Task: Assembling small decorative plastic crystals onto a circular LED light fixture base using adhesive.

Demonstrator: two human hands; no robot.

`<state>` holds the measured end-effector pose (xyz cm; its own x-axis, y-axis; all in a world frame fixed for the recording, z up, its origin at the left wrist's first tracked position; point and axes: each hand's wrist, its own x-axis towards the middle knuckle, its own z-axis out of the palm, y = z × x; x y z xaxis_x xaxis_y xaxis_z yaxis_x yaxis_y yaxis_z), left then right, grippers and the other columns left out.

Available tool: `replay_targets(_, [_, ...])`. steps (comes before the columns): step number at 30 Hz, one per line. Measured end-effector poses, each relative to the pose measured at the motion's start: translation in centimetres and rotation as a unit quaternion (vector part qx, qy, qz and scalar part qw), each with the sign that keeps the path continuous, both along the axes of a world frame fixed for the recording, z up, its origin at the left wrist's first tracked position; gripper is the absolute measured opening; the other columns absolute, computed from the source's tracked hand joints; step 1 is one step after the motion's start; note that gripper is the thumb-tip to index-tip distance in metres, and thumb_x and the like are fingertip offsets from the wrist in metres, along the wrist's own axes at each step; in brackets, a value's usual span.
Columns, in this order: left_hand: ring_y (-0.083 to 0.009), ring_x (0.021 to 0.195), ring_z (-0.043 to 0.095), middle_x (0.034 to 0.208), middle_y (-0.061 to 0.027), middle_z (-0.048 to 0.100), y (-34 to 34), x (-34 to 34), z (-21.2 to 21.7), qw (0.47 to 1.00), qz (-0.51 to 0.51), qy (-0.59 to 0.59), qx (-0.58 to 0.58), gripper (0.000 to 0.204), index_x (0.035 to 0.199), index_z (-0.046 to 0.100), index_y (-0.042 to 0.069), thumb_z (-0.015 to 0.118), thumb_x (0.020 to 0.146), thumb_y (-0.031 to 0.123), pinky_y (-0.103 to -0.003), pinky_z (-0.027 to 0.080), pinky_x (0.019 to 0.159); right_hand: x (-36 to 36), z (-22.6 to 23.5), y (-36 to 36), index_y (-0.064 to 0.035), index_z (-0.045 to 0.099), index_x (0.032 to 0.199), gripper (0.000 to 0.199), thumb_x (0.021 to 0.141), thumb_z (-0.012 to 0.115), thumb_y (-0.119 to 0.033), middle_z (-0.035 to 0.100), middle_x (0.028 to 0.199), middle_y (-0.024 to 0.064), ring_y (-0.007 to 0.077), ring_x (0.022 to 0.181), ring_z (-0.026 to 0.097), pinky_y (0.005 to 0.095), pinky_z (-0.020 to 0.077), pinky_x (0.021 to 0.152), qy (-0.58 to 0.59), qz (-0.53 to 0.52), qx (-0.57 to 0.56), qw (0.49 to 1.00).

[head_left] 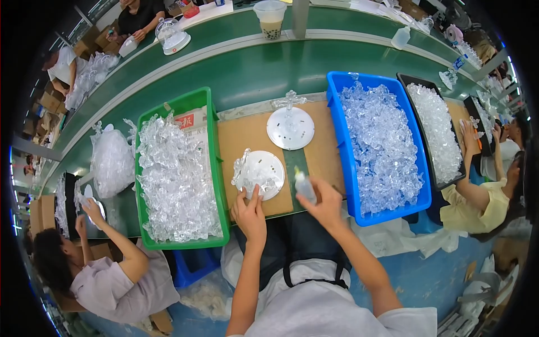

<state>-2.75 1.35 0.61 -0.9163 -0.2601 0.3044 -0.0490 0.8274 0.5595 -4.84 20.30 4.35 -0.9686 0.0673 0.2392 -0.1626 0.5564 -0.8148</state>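
Note:
My left hand [249,216] reaches to the near white round disc [268,163], its fingers stretched out and fingertips resting at the disc's lower edge. Clear plastic pieces [242,168] lie along the left side of this disc; whatever is under my fingertips is partly hidden. In my right hand [325,205] is a small translucent squeeze bottle [305,186] with a yellowish tip pointing up and away, just right of the disc. The hand is slightly blurred. Farther back sits a second white round disc [290,132], with a clear cross-shaped ornament [289,101] at its far edge.
A green bin [214,151] of clear plastic parts stands left, a blue bin [343,151] right, and a black tray [461,168] beyond it. Brown board [325,146] covers the bench between. A drink cup [270,19] stands far back. Co-workers [120,275] sit on both sides.

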Motion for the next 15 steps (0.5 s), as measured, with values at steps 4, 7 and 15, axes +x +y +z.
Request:
replay_targets(4, [-0.0319, 0.098, 0.054, 0.106, -0.0165, 0.056, 0.1, -0.3, 0.9, 1.000, -0.002, 0.014, -0.016, 0.033, 0.113, 0.066, 0.018, 0.064, 0.081, 0.011, -0.038, 0.040, 0.084, 3.0, 1.5, -0.7, -0.0092, 0.058, 0.098, 0.040, 0.067, 0.075, -0.028, 0.061, 0.079, 0.0083, 0.0240, 0.069, 0.062, 0.0337, 0.0487, 0.060, -0.079, 0.113, 0.107, 0.985])
replay_targets(7, [-0.0324, 0.097, 0.054, 0.106, -0.0172, 0.056, 0.3, -0.4, 1.3, 1.000, -0.005, 0.008, -0.001, 0.032, 0.112, 0.066, 0.017, 0.064, 0.081, 0.010, -0.038, 0.040, 0.083, 3.1, 1.2, -1.7, -0.0110, 0.058, 0.093, 0.035, 0.067, 0.073, -0.030, 0.059, 0.077, 0.0090, 0.0286, 0.070, 0.061, 0.0364, 0.0482, 0.058, -0.105, 0.131, 0.130, 0.977])
replay_targets(15, [-0.0325, 0.097, 0.054, 0.106, -0.0177, 0.056, 0.3, -0.3, 1.0, 1.000, -0.009, 0.019, -0.006, 0.032, 0.112, 0.066, 0.017, 0.064, 0.081, 0.010, -0.038, 0.040, 0.084, 2.4, 0.4, -3.3, -0.0099, 0.056, 0.089, 0.033, 0.068, 0.070, -0.031, 0.055, 0.074, 0.0095, 0.0303, 0.067, 0.059, 0.0397, 0.0467, 0.055, -0.064, 0.150, 0.135, 0.977])
